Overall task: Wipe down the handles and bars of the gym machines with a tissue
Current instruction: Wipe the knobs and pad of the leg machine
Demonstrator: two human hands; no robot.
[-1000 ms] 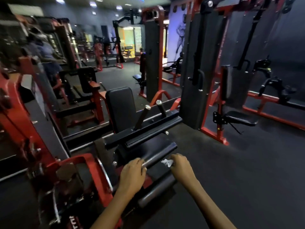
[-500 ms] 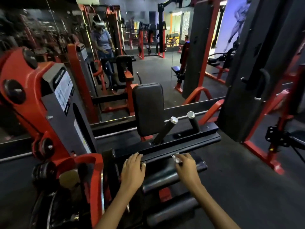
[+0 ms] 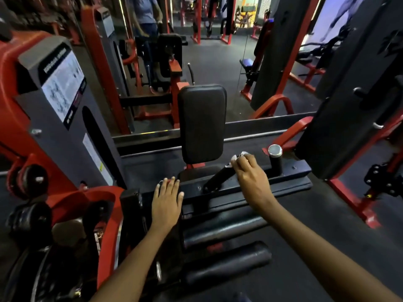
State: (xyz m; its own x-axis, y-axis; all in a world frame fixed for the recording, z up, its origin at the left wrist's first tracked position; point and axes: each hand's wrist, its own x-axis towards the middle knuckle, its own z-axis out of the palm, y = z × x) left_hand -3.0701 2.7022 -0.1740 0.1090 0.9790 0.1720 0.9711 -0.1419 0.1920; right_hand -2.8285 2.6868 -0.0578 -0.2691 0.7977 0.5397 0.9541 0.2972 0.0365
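Now that the right hand (image 3: 250, 175) has lifted off the roller onto the near handle (image 3: 220, 177), pinching the tissue (image 3: 238, 155), wiping starts; left hand (image 3: 166, 201) rests flat, fingers together.

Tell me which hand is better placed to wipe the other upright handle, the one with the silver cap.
Right. The right hand already holds the tissue beside the capped handle; the left hand rests flat, farther away.

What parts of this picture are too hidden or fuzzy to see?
Head view only:
- Tissue: mostly hidden inside the right hand.
- Top of the left handle: covered by that hand.
- Instruction label: print too blurred to read.
- Reflected person: cut off by the top edge.
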